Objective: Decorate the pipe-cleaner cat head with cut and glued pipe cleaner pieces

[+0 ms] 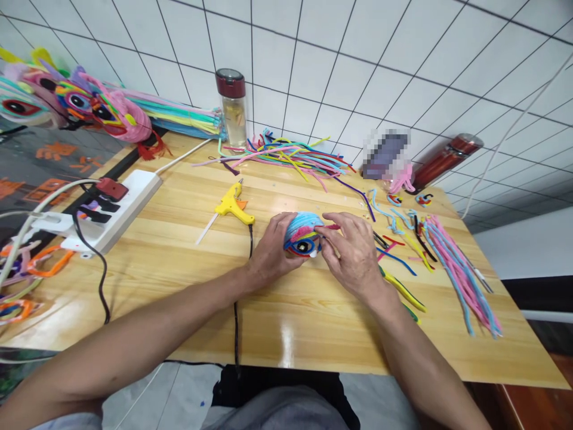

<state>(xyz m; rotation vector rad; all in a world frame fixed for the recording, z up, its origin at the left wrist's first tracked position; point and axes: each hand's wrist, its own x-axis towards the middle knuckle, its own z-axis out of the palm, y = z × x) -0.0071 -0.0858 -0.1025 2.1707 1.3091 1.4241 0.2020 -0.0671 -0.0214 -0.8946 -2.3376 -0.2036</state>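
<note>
A small light-blue head made of fuzzy pipe cleaners [301,224] is held just above the middle of the wooden table. It has a black eye ringed in white, blue and red, and a pink and yellow band above the eye. Around its left side wraps my left hand [268,248], thumb below. On the other side, my right hand [353,248] pinches a short red pipe cleaner piece [332,227] against the head. My right fingertips hide the spot where that piece meets the head.
A yellow glue gun [233,206] lies left of my hands, its black cord running toward me. Yellow-green pliers [405,291] and a pink-blue pipe cleaner bundle [465,275] lie right. Behind are a clear bottle [233,116], loose pipe cleaners [290,156] and a red thermos [443,162]; left, a power strip [134,200].
</note>
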